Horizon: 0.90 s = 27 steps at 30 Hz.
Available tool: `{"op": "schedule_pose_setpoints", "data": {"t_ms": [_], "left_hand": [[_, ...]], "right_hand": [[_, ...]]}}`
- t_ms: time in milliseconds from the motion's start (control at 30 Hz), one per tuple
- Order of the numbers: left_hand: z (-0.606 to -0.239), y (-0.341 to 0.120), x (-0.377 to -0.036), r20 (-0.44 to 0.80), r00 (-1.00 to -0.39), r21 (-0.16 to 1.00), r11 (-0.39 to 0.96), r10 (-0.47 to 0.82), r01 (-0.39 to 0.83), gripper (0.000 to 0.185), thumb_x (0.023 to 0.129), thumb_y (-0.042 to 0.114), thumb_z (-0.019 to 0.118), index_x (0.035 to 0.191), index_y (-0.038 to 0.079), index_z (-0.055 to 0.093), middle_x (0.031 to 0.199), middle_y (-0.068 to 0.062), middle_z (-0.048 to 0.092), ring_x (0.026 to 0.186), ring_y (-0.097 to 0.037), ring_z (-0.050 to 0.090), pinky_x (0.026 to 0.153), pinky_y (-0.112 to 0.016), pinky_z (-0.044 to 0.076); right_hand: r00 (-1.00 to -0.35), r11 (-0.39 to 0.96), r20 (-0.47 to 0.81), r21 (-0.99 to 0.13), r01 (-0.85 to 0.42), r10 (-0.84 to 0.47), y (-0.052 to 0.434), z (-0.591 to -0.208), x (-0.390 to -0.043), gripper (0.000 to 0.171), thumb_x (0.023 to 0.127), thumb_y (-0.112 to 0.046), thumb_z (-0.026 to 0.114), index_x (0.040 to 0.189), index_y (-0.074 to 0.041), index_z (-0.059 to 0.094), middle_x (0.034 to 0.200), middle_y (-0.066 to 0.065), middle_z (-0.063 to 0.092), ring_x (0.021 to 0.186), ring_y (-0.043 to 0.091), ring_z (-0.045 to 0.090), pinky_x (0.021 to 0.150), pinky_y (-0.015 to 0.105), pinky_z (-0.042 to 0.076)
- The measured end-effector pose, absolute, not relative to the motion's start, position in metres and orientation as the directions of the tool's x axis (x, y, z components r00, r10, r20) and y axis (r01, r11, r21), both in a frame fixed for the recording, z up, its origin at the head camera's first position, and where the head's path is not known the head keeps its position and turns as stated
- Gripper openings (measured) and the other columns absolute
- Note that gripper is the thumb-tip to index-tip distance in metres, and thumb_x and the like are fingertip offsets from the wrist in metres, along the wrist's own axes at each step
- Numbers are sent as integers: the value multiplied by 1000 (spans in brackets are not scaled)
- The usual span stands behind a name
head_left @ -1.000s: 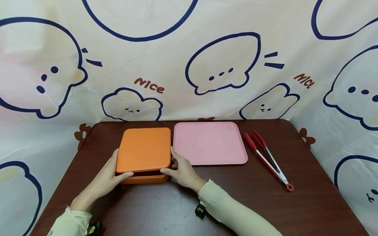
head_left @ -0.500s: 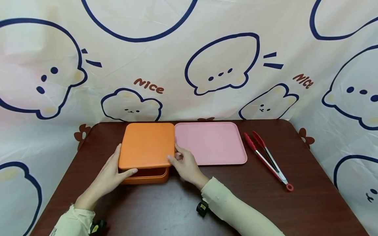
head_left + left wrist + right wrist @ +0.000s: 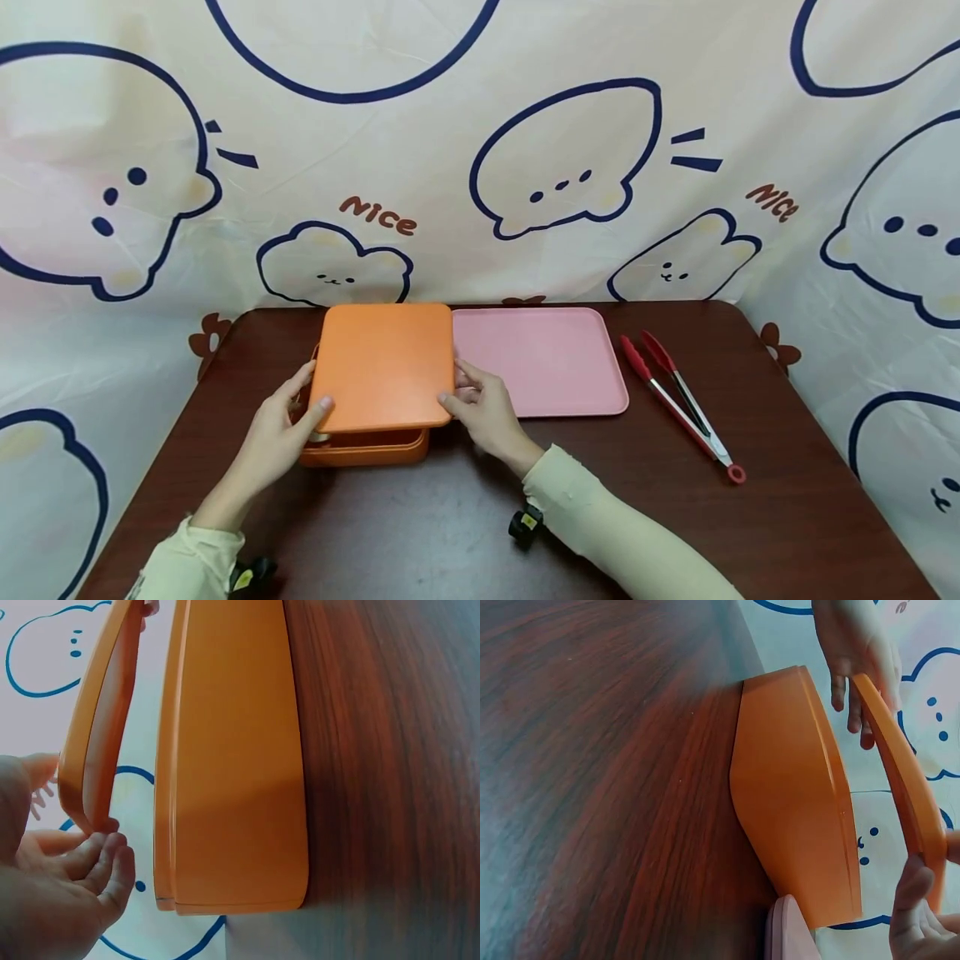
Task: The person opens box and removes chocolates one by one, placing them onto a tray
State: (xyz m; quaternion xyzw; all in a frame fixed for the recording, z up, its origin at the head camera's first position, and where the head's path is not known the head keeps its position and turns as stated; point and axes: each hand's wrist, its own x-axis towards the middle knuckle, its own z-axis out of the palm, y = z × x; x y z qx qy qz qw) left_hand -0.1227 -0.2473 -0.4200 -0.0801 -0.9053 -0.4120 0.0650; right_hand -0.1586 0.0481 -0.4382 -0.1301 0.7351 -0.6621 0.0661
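1. The orange lid [image 3: 384, 367] hangs lifted above the orange box [image 3: 367, 450] on the counter [image 3: 787, 517].
2. The left hand [image 3: 281, 433] and right hand [image 3: 483, 408] each clamp a lid edge.
3. A pink tray [image 3: 555, 367] lies just beside the box, apparently touching it; tongs [image 3: 678, 400] lie farther right.

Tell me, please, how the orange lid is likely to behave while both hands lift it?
The lid probably stays stiff: held only at its side edges by the left hand and right hand, it keeps flat. It looks thin, so likely light. Its smooth surface may be slippery in so slight a grip.
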Motion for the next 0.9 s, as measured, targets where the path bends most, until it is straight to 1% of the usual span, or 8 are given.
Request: {"op": "schedule_pose_setpoints", "data": {"t_ms": [33,67,167,333,467,600,733,900], "left_hand": [[-421,-247,-123,213,-974,736,642,81,215,63,104,24,58,157,0,33,143,-26,55,107,3,55,84,-14,50],[-421,-247,-124,237,-969,740,633,73,228,61,103,21,59,156,0,37,137,-25,59,101,8,52,78,-9,46],[-422,-248,-125,262,-963,758,605,59,243,58,103,18,61,153,-2,40,124,-24,64,95,13,50,75,-9,45],[-420,-247,-126,209,-976,778,594,60,203,60,103,21,61,154,-3,39,113,-20,66,83,3,56,69,-16,50],[-417,-245,-127,166,-983,804,568,75,179,62,101,19,63,153,-4,38,111,-20,65,79,1,58,66,-19,52],[-417,-243,-126,141,-985,826,537,100,173,65,99,15,67,152,-6,38,107,-18,63,72,-1,57,59,-20,50],[-419,-242,-126,135,-982,838,513,131,183,66,97,13,69,152,-7,38,101,-16,63,66,-3,56,54,-22,48],[-420,-240,-125,119,-983,847,501,140,174,66,97,14,69,153,-5,39,100,-17,65,64,-5,57,53,-23,48]], "right_hand": [[-955,85,66,-992,-95,-290,49,-437,-158,69,95,-4,68,155,-1,36,118,25,64,82,11,69,68,18,55],[-951,82,55,-993,-84,-305,51,-436,-158,71,94,-4,69,156,-3,35,117,25,65,81,9,68,68,17,54],[-936,81,33,-995,-65,-350,55,-433,-156,76,92,-2,71,157,-4,33,115,26,66,79,6,65,70,17,54],[-921,103,25,-992,-71,-389,62,-435,-157,74,91,-3,71,155,0,35,117,29,68,82,6,65,73,17,55],[-925,147,9,-987,-70,-379,68,-438,-158,64,95,-5,67,152,5,39,112,28,70,78,10,67,66,24,56],[-931,175,8,-982,-77,-366,74,-439,-161,54,98,-6,64,146,10,45,108,30,70,69,11,63,59,30,55],[-927,178,0,-981,-72,-376,80,-441,-164,47,98,-6,63,140,12,50,108,31,71,65,9,62,56,27,55],[-913,185,-22,-981,-59,-407,85,-442,-166,38,98,-6,63,130,12,54,95,26,72,64,11,63,55,27,56]]}}
